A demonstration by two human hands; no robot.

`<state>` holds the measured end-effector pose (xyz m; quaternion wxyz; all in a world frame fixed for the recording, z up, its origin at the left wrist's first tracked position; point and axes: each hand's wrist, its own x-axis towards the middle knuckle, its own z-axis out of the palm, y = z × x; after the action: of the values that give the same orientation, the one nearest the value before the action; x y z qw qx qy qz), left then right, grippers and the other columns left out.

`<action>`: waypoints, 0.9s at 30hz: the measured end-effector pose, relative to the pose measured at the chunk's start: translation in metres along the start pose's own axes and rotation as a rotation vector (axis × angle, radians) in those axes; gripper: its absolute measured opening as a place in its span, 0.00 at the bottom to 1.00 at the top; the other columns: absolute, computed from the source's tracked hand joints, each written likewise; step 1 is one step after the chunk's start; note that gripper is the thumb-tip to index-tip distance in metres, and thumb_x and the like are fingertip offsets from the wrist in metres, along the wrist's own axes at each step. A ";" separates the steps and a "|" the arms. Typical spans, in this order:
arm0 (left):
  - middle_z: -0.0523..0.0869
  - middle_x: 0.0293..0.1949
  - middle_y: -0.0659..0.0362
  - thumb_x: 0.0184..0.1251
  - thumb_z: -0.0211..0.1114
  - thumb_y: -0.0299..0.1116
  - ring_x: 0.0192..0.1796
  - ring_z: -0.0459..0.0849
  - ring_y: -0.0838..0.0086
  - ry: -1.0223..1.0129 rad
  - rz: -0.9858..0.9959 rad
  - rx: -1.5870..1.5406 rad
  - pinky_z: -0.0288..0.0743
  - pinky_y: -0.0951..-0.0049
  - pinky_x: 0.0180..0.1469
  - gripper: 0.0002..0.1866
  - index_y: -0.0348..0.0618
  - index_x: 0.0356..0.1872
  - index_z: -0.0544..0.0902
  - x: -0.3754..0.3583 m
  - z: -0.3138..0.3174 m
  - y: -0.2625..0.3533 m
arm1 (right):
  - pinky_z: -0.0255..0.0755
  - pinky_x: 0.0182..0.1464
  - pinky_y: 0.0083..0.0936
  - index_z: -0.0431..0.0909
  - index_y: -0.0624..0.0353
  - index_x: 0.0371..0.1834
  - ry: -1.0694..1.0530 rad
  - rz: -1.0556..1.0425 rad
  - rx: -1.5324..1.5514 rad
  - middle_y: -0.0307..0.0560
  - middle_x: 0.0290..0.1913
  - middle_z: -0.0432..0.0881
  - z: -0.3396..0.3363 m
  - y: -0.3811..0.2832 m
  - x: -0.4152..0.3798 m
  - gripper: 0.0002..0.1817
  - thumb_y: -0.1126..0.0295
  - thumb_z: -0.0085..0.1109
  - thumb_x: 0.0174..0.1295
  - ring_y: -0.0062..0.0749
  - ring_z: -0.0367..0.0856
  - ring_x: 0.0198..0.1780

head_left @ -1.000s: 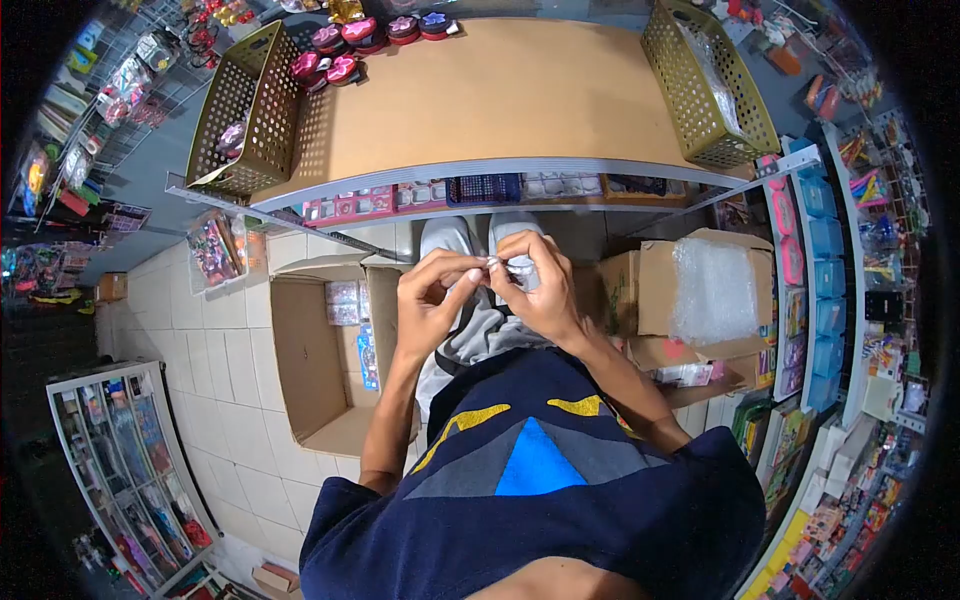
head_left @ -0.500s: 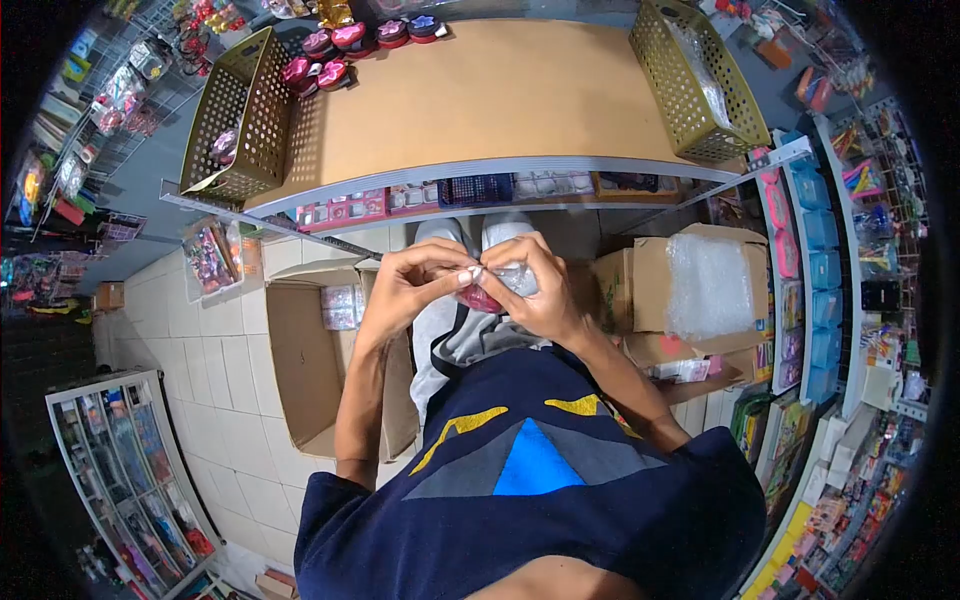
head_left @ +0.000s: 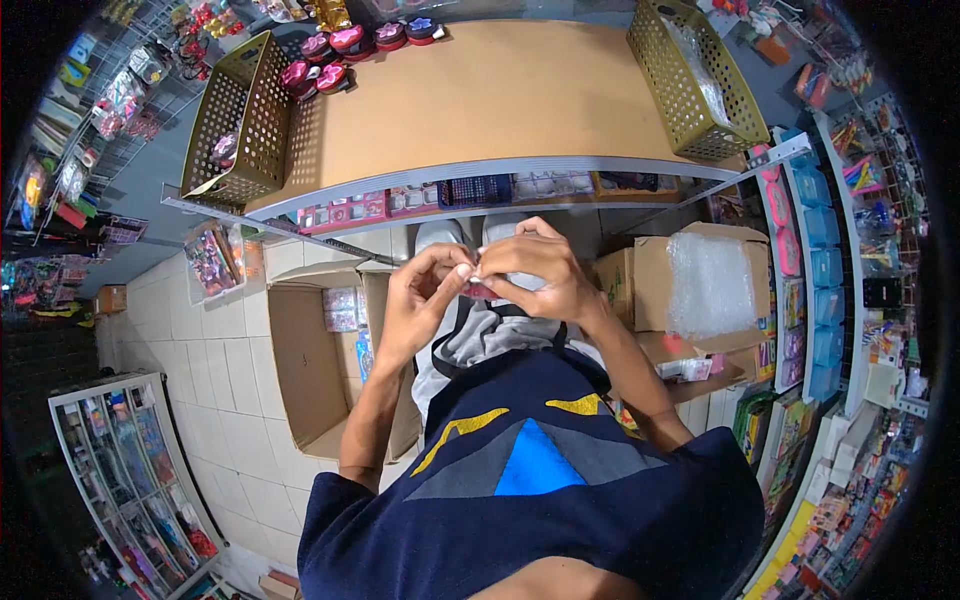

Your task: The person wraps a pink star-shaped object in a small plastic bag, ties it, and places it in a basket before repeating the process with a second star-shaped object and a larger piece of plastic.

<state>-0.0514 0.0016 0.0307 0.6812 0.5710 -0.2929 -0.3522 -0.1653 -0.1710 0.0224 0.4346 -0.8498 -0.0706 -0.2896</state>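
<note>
In front of my lap, my left hand (head_left: 425,298) pinches with thumb and forefinger at the top of a small dark-pink item (head_left: 483,291). My right hand (head_left: 548,272) grips the same spot from the other side, its fingertips meeting those of the left. Something whitish, perhaps clear plastic, shows between the fingers. Most of the item is covered by the hands, so its exact kind cannot be made out. On the shelf board (head_left: 470,95) ahead sit several round pink, purple and black items (head_left: 347,40) with flower-shaped tops.
Perforated olive baskets stand on the shelf at left (head_left: 235,120) and right (head_left: 700,85). A cardboard box (head_left: 305,370) with packets inside is on the floor to my left. To my right, another carton (head_left: 650,290) carries bubble wrap (head_left: 710,285). Goods racks line both sides.
Both hands have shifted slightly, and the right hand has turned so that its back covers more. Less of the pink item shows. A blue packet has come into sight in the left box.
</note>
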 end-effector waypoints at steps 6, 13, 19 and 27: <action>0.84 0.43 0.60 0.72 0.62 0.24 0.44 0.81 0.82 0.004 -0.226 -0.415 0.75 0.79 0.47 0.05 0.36 0.44 0.81 -0.001 -0.001 -0.022 | 0.73 0.44 0.30 0.87 0.59 0.37 -0.076 0.059 0.169 0.42 0.35 0.88 -0.003 0.013 0.000 0.08 0.77 0.71 0.54 0.33 0.86 0.39; 0.86 0.43 0.57 0.71 0.63 0.23 0.41 0.83 0.80 -0.237 -0.101 0.109 0.79 0.79 0.41 0.08 0.33 0.48 0.82 0.009 -0.015 0.004 | 0.75 0.38 0.29 0.88 0.58 0.38 -0.063 0.193 0.262 0.44 0.35 0.89 -0.002 0.013 -0.008 0.08 0.73 0.72 0.55 0.32 0.83 0.35; 0.88 0.43 0.52 0.69 0.65 0.24 0.39 0.87 0.75 -0.345 0.092 0.368 0.81 0.75 0.41 0.07 0.32 0.43 0.86 0.024 -0.030 0.020 | 0.73 0.43 0.27 0.88 0.57 0.38 0.006 0.175 0.212 0.41 0.36 0.89 0.004 0.011 -0.003 0.08 0.72 0.72 0.55 0.28 0.83 0.38; 0.87 0.40 0.54 0.67 0.66 0.23 0.39 0.86 0.66 -0.333 0.425 0.543 0.78 0.68 0.42 0.04 0.35 0.39 0.83 0.027 -0.026 -0.004 | 0.66 0.55 0.30 0.87 0.53 0.40 -0.056 0.146 0.179 0.38 0.38 0.89 0.000 0.012 -0.008 0.09 0.67 0.72 0.57 0.27 0.84 0.43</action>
<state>-0.0155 -0.0061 0.0223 0.5062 0.5921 -0.5941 -0.2008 -0.1676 -0.1771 0.0094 0.5265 -0.8183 -0.0462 -0.2259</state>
